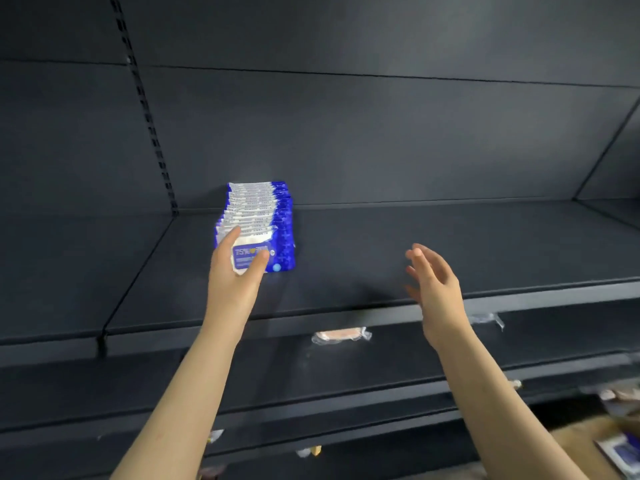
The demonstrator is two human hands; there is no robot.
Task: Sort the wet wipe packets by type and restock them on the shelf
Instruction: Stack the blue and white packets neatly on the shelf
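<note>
A row of several blue-and-white wet wipe packets (258, 216) stands upright on the dark shelf (415, 251), running from front to back. My left hand (235, 268) touches the front packet (263, 254), fingers on its upper left edge and thumb across its face. My right hand (433, 282) hovers above the shelf's front part, well to the right of the row, fingers spread and holding nothing.
A clear plastic label holder with a pink strip (341, 335) hangs on the shelf's front edge. More packets and a cardboard box (588, 445) lie at the bottom right. A slotted upright (149, 112) runs up the back wall left of the row.
</note>
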